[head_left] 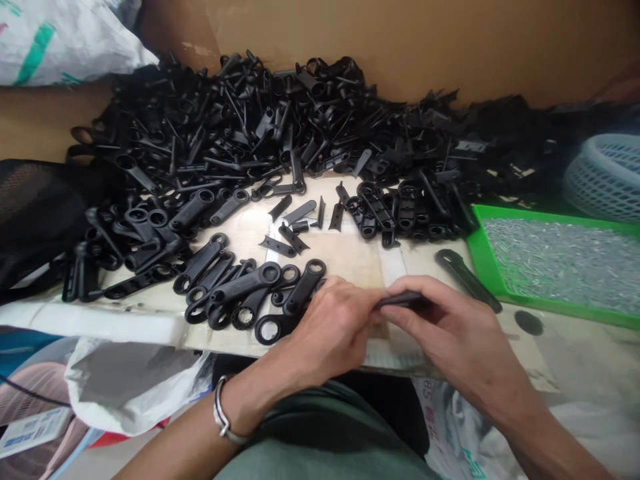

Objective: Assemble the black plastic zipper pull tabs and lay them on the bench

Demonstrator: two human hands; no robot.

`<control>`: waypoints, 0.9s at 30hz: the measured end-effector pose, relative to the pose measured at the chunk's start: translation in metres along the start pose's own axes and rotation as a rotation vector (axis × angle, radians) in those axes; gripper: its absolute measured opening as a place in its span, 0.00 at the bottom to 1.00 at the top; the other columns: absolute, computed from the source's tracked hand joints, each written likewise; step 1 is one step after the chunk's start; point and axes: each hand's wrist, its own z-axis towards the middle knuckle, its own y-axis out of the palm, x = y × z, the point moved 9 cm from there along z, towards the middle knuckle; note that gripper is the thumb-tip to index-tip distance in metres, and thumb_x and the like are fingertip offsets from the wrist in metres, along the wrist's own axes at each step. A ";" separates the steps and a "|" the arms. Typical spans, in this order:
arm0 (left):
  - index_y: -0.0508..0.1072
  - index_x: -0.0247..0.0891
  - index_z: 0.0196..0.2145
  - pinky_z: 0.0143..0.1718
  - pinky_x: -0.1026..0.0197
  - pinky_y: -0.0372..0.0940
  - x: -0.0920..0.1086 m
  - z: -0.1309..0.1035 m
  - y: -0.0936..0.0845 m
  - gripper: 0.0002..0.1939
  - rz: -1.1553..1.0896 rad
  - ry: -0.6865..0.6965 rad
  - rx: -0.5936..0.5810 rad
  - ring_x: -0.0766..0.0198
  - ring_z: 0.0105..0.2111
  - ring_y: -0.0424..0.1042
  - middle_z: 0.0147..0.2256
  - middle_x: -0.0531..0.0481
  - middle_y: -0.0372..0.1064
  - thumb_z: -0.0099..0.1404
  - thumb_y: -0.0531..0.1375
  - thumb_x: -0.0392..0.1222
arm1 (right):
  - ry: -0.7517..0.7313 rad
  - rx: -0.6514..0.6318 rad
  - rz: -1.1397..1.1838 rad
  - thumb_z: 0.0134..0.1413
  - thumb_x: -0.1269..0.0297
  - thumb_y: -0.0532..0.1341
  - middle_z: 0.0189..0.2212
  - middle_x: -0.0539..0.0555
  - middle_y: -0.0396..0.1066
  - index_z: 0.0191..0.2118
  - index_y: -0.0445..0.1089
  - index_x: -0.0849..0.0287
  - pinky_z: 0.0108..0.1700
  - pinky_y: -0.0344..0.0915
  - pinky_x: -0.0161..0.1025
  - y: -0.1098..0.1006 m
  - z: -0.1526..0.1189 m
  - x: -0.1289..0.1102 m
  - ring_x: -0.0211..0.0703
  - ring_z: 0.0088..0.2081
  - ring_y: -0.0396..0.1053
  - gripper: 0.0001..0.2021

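Both of my hands meet above the front edge of the table. In my right hand (450, 327) a dark, narrow plastic part (405, 299) is pinched between thumb and fingers. My left hand (340, 320) is closed at the other end of that part; its fingertips are partly hidden. Just left of my left hand lies a group of black plastic crank-like arms (245, 287) with ring ends. Small flat black cover pieces (300, 212) are scattered beyond my hands. A single black arm (467, 279) rests beyond my right hand.
A large heap of black plastic parts (240, 127) fills the back of the table. At the right stands a green tray (480, 257) of small metal pins, with a pale blue basket (605, 175) behind it. A white sack (75, 47) hangs over the back left.
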 end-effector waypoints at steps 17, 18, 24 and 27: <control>0.73 0.34 0.49 0.36 0.59 0.62 -0.019 0.006 -0.014 0.18 -0.151 -0.017 0.090 0.62 0.29 0.70 0.32 0.48 0.75 0.64 0.51 0.29 | 0.149 -0.128 0.088 0.51 0.58 0.68 0.31 0.48 0.78 0.33 0.76 0.53 0.36 0.73 0.36 0.015 0.027 0.009 0.42 0.32 0.75 0.06; 0.74 0.36 0.46 0.35 0.60 0.62 -0.021 0.007 -0.013 0.15 -0.185 -0.048 0.058 0.63 0.30 0.70 0.31 0.50 0.75 0.66 0.52 0.30 | 0.170 -0.135 0.138 0.50 0.58 0.68 0.32 0.49 0.78 0.36 0.76 0.53 0.37 0.74 0.37 0.011 0.025 0.012 0.43 0.34 0.76 0.08; 0.70 0.35 0.28 0.31 0.64 0.57 -0.028 0.010 -0.012 0.15 -0.299 -0.224 -0.047 0.69 0.25 0.63 0.23 0.56 0.64 0.72 0.52 0.39 | 0.294 -0.096 0.395 0.56 0.51 0.66 0.45 0.55 0.78 0.59 0.66 0.52 0.39 0.77 0.41 0.002 0.005 0.028 0.44 0.34 0.79 0.27; 0.72 0.35 0.34 0.34 0.64 0.60 -0.018 0.008 -0.007 0.14 -0.227 -0.159 -0.063 0.67 0.28 0.68 0.27 0.54 0.69 0.74 0.50 0.40 | 0.228 0.034 0.253 0.54 0.50 0.67 0.36 0.53 0.79 0.54 0.69 0.56 0.36 0.76 0.38 -0.004 -0.003 0.029 0.43 0.30 0.77 0.25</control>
